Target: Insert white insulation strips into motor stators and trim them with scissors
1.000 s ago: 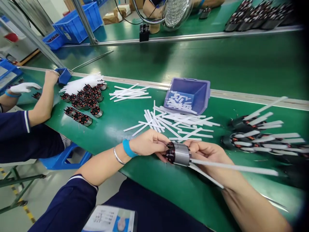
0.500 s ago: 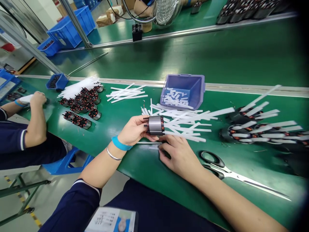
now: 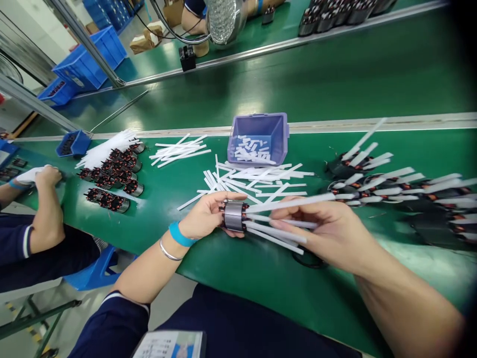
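Observation:
My left hand [image 3: 203, 215] is closed round a motor stator [image 3: 234, 216], a grey ring with copper windings, held sideways above the green bench. Several white strips [image 3: 276, 236] stick out of its right end. My right hand [image 3: 331, 231] pinches one of these strips between thumb and fingers; exactly which one is partly hidden. Just behind the held stator lies a loose pile of white strips [image 3: 257, 176]. Under my right hand a black scissors handle [image 3: 309, 259] shows, the blades covered by the hand and forearm.
A purple bin [image 3: 278, 136] with short white pieces stands behind the pile. Stators with strips [image 3: 395, 191] crowd the right side. Bare stators [image 3: 115, 171] and more strips [image 3: 181, 150] lie to the left. A co-worker's gloved hand [image 3: 30, 175] is at far left.
My right hand has risen from the bench beside the strips and moved right, onto the strips of the stator. The stator stays in my left hand. The view has shifted slightly.

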`<state>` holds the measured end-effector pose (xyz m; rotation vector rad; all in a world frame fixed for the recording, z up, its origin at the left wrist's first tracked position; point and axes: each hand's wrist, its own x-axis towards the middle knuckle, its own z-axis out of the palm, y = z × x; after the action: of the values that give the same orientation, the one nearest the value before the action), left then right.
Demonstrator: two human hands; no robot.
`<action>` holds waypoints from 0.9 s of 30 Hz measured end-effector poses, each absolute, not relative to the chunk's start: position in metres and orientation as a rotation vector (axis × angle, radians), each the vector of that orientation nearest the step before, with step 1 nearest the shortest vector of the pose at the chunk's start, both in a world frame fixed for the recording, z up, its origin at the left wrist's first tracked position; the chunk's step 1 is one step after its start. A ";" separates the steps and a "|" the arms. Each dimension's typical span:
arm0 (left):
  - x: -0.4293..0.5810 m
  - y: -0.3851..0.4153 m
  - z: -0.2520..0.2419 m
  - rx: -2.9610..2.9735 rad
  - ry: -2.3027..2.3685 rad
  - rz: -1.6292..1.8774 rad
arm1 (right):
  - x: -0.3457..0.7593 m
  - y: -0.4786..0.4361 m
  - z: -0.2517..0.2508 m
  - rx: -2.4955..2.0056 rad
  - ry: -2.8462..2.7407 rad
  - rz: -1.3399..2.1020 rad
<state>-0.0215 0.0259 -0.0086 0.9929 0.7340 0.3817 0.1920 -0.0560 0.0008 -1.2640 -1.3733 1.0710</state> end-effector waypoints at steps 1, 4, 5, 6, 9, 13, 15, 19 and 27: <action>-0.021 0.025 -0.008 1.016 0.730 0.354 | 0.189 -0.056 0.000 -1.271 -1.392 1.075; -0.019 0.020 -0.007 1.056 0.711 0.288 | 0.178 -0.055 -0.008 -1.251 -1.435 0.973; -0.018 0.019 -0.007 1.066 0.707 0.279 | 0.176 -0.056 -0.012 -1.244 -1.431 0.932; -0.017 0.017 -0.007 1.081 0.705 0.284 | 0.174 -0.056 -0.016 -1.242 -1.417 0.905; -0.015 0.012 -0.010 1.152 0.725 0.326 | 0.170 -0.059 -0.027 -1.304 -1.279 0.994; -0.012 0.007 -0.015 1.199 0.786 0.389 | 0.168 -0.060 -0.033 -1.400 -1.076 1.138; -0.013 0.005 -0.017 1.203 0.783 0.402 | 0.167 -0.058 -0.034 -1.367 -1.103 1.094; -0.013 0.003 -0.021 1.252 0.778 0.459 | 0.165 -0.054 -0.035 -1.318 -1.196 1.078; -0.017 0.015 -0.019 1.164 0.732 0.417 | 0.168 -0.057 -0.038 -1.358 -1.178 1.114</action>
<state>-0.0169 0.0148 -0.0186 1.1635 0.7316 0.4172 0.1682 -0.0570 -0.0382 -1.3580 -1.1779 1.1140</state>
